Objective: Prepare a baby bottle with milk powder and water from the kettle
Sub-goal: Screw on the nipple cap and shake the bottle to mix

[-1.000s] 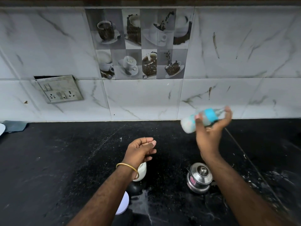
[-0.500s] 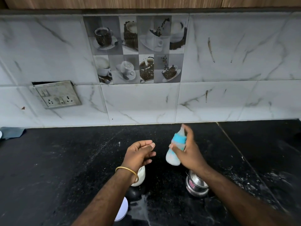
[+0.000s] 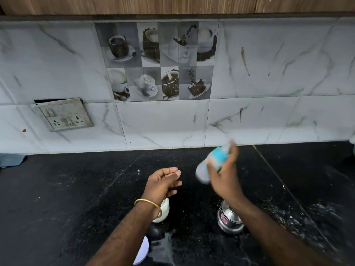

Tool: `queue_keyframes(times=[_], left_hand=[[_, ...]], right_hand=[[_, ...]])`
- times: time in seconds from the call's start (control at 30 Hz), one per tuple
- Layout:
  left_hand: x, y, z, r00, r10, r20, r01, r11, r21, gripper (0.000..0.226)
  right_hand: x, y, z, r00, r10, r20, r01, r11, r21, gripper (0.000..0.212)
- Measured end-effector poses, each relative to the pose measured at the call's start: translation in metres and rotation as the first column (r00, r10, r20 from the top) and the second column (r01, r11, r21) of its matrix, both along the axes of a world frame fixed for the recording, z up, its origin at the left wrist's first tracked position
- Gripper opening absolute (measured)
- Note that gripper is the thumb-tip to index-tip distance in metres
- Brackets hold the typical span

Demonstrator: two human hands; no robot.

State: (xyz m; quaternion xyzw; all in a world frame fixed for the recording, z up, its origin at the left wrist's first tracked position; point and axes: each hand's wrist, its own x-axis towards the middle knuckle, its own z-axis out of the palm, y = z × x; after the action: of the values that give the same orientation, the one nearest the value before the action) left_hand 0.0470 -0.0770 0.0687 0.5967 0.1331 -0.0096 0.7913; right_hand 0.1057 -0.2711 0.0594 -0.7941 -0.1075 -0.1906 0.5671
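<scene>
My right hand [image 3: 224,177] grips a baby bottle [image 3: 212,163] with a blue collar and milky white contents. The bottle is tilted, its teat pointing up and right, and it is blurred by motion above the black counter [image 3: 76,189]. My left hand [image 3: 163,184] hovers palm up to the left of the bottle, fingers loosely curled and holding nothing; a gold bangle circles its wrist. A small steel kettle [image 3: 228,220] with a lid stands on the counter under my right forearm. A white container [image 3: 164,211] sits just beneath my left wrist, partly hidden.
A white round lid [image 3: 142,252] lies near the counter's front edge beside a wet white spill [image 3: 167,246]. A marble-tiled wall with a tilted socket plate [image 3: 64,114] rises behind the counter. A bluish object [image 3: 11,159] sits at the far left.
The bottle swung from the right to upright at centre, and has now tipped back up and to the right. My left hand has stayed in place.
</scene>
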Motion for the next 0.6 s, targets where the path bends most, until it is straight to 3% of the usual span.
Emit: queue_keyframes(times=[0.03, 0.07, 0.1, 0.17, 0.2, 0.23, 0.27, 0.3, 0.37, 0.4, 0.47, 0.53, 0.57, 0.6], left_hand=[[-0.001, -0.001, 0.000, 1.000, -0.003, -0.001, 0.003, 1.000, 0.003, 0.023], [-0.001, -0.001, 0.000, 1.000, -0.005, 0.002, 0.005, 1.000, 0.002, 0.021], [-0.001, 0.000, 0.000, 1.000, -0.006, 0.007, 0.006, 1.000, -0.001, 0.021], [0.001, 0.000, 0.001, 1.000, -0.010, 0.013, 0.010, 1.000, 0.002, 0.020], [0.002, 0.001, 0.000, 1.000, -0.008, 0.012, 0.008, 1.000, 0.004, 0.020], [0.003, 0.000, -0.002, 1.000, -0.004, 0.006, 0.004, 1.000, 0.003, 0.020], [0.003, -0.001, -0.003, 1.000, -0.001, -0.002, 0.001, 1.000, 0.002, 0.018], [0.003, -0.003, -0.004, 1.000, -0.002, -0.009, 0.002, 1.000, 0.002, 0.017], [0.002, -0.006, -0.004, 1.000, -0.015, -0.009, 0.015, 1.000, 0.005, 0.017], [0.003, -0.007, -0.004, 1.000, -0.018, -0.005, 0.018, 1.000, 0.005, 0.017], [0.004, -0.007, -0.003, 1.000, -0.020, 0.001, 0.020, 1.000, 0.011, 0.020], [0.006, -0.006, -0.003, 1.000, -0.024, 0.008, 0.024, 0.999, 0.028, 0.021], [0.007, -0.007, -0.004, 1.000, -0.022, 0.001, 0.022, 0.999, 0.033, 0.021], [0.006, -0.008, -0.004, 1.000, -0.021, -0.004, 0.021, 0.999, 0.032, 0.021]], right_hand=[[-0.008, -0.001, -0.010, 0.984, 0.124, -0.124, -0.147, 0.970, -0.194, 0.086], [-0.013, -0.002, -0.013, 0.955, 0.191, -0.226, -0.249, 0.931, -0.265, 0.085], [-0.012, -0.002, -0.009, 0.954, 0.208, -0.217, -0.256, 0.940, -0.224, 0.083], [0.000, -0.004, 0.009, 0.994, 0.091, -0.054, -0.085, 0.990, 0.111, 0.082], [0.003, -0.002, 0.020, 1.000, -0.007, 0.026, -0.001, 0.955, 0.297, 0.083], [0.005, 0.000, 0.027, 0.992, -0.100, 0.078, 0.063, 0.922, 0.381, 0.085], [0.004, 0.002, 0.026, 0.982, -0.159, 0.099, 0.118, 0.935, 0.334, 0.085], [0.003, 0.003, 0.017, 0.989, -0.122, 0.089, 0.107, 0.982, 0.158, 0.086], [-0.008, 0.002, -0.006, 0.982, 0.127, -0.139, -0.156, 0.961, -0.226, 0.086], [-0.010, 0.001, -0.010, 0.956, 0.187, -0.228, -0.240, 0.942, -0.234, 0.086], [-0.006, 0.002, 0.001, 0.985, 0.118, -0.125, -0.117, 0.993, 0.021, 0.086], [0.001, 0.005, 0.017, 0.996, -0.086, 0.022, 0.073, 0.933, 0.352, 0.085], [0.001, 0.007, 0.019, 0.986, -0.151, 0.064, 0.120, 0.930, 0.349, 0.086], [-0.001, 0.008, 0.013, 0.988, -0.135, 0.071, 0.118, 0.972, 0.205, 0.086]])
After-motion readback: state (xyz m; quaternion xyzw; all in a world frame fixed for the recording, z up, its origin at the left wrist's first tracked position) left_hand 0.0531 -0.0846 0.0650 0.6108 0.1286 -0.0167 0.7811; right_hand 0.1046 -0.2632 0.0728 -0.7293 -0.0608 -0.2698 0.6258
